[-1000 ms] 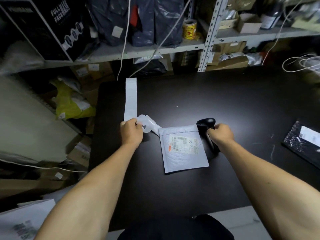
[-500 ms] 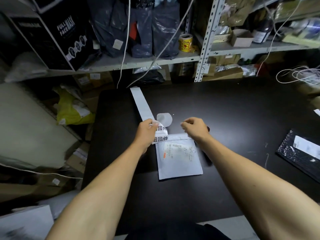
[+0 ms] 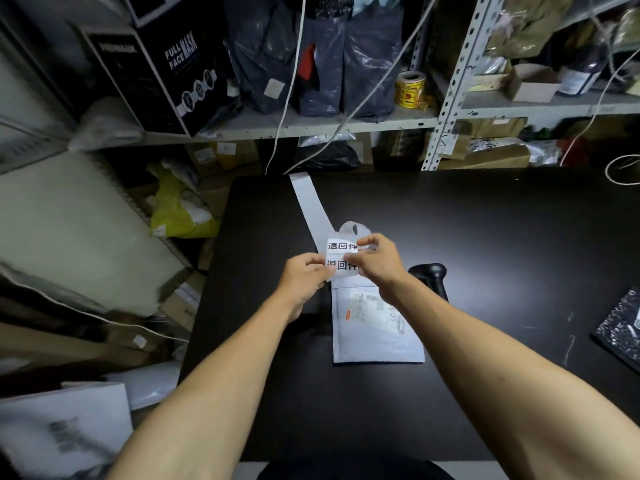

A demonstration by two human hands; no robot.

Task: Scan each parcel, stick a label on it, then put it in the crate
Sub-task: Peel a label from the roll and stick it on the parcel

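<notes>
Since a second ago my right hand (image 3: 375, 261) has let go of the scanner (image 3: 429, 277) and come across to the label strip (image 3: 341, 254), where it now meets my left hand (image 3: 304, 278). Both hands pinch the strip's printed end: left thumb and fingers curl on its left edge, right fingertips close on its right edge, over the bold black characters. I see two labels stacked there, text upright to me. From the hands the strip's blank backing runs away toward the table's (image 3: 485, 237) far edge, its long axis leaning up and left. A curl of clear liner shows just behind my right hand.

I see the parcel (image 3: 374, 337), a pale padded mailer, lying flat on the table just below my hands, long axis pointing away from me, shipping slip face up. My right wrist covers its upper right corner. Scanner lies just right of the parcel, partly behind my forearm. A dark speckled bag (image 3: 623, 334) sits well apart at the right edge
</notes>
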